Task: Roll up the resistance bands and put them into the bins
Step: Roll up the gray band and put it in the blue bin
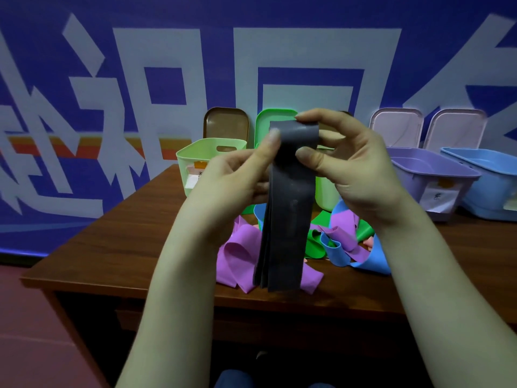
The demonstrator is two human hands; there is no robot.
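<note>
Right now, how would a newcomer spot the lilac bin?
Start at the wooden table by the blue wall and follow its far edge. Right of the right hand, the lilac bin stands beside the blue bin; it alone is purple, its neighbours blue and green.

Your band (pixel 289 197) is dark grey; loose bands are purple (pixel 240 253), blue (pixel 363 259), green (pixel 316 242); the table (pixel 126 236) is reddish-brown.

bins (pixel 428 166): table (pixel 140 233) rear | loose bands (pixel 344 242): before bins | lids (pixel 396 127): behind bins
</note>
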